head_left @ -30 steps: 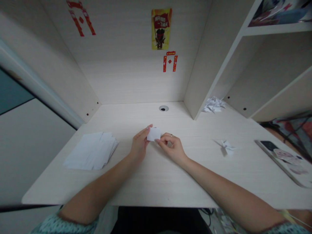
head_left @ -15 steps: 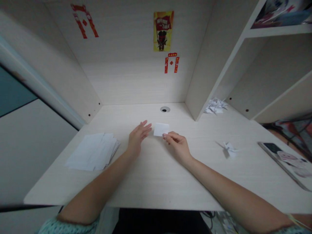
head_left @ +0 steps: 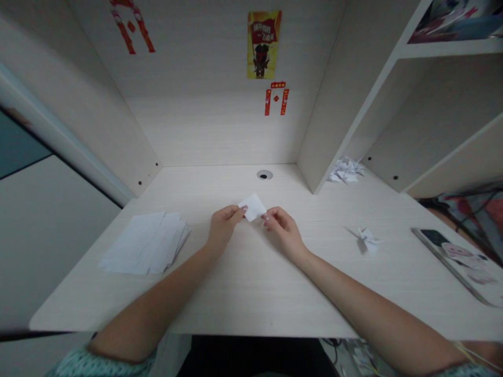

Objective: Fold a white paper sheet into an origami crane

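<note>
A small folded white paper [head_left: 253,206] is held just above the pale wooden desk [head_left: 243,283], turned so it looks like a diamond. My left hand [head_left: 223,227] pinches its left corner with fingertips closed. On the other side, my right hand [head_left: 284,230] pinches the paper's lower right edge, fingers curled. Both forearms reach in from the near edge of the desk.
A loose stack of white paper sheets [head_left: 146,243] lies at the left. A folded paper crane [head_left: 363,239] sits at the right, and a pile of folded papers [head_left: 346,170] rests in the shelf nook. A phone or booklet [head_left: 456,259] lies far right. A cable hole [head_left: 264,174] is behind.
My left hand, which had let go and opened half a second ago, has closed on the paper again. The paper has been turned from a flat rectangle to a diamond.
</note>
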Tool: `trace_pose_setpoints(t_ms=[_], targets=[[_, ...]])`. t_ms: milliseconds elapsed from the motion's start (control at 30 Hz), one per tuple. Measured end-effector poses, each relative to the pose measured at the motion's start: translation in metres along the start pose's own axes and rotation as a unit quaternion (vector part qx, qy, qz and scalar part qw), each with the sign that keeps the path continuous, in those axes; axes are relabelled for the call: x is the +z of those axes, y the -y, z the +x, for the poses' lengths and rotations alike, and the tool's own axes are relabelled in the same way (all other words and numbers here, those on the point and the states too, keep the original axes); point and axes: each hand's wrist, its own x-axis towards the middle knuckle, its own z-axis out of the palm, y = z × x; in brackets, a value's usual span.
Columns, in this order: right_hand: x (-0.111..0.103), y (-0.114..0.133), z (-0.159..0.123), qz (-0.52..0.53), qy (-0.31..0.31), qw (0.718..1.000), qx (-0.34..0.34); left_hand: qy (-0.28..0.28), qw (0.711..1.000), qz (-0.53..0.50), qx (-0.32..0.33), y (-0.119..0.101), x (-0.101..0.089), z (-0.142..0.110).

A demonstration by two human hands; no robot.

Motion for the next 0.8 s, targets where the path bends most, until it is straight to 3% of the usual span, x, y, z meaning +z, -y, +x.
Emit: trace_pose_setpoints(t_ms=[67, 133, 233, 333, 467, 567, 700, 800], targets=[[-0.003, 0.000, 0.003, 0.021, -0.048, 0.998, -0.034, 0.003, 0.996, 0.081, 0.037, 0.000, -0.001, -0.001], [-0.006, 0.000, 0.005, 0.011, -0.042, 0.997, -0.064, -0.004, 0.989, 0.132, 0.068, 0.001, -0.001, -0.004], [-0.007, 0.000, 0.005, -0.047, -0.033, 0.995, -0.085, -0.027, 0.984, 0.142, 0.103, 0.000, 0.000, -0.008], [-0.004, -0.002, 0.002, -0.085, -0.020, 0.993, -0.079, -0.006, 0.983, 0.137, 0.126, -0.002, 0.000, -0.009], [0.001, -0.004, -0.002, -0.040, 0.032, 0.997, -0.052, 0.068, 0.987, 0.112, 0.089, 0.002, 0.003, -0.007], [0.004, -0.002, -0.003, 0.026, 0.019, 0.999, -0.035, 0.096, 0.993, 0.053, 0.039, 0.007, 0.006, -0.008], [0.004, 0.002, -0.002, 0.053, -0.002, 0.999, -0.002, 0.082, 0.997, 0.004, -0.003, 0.005, 0.008, -0.011], [0.001, 0.002, -0.001, 0.029, 0.023, 0.999, 0.011, 0.044, 0.999, 0.006, 0.002, 0.000, 0.006, -0.011]])
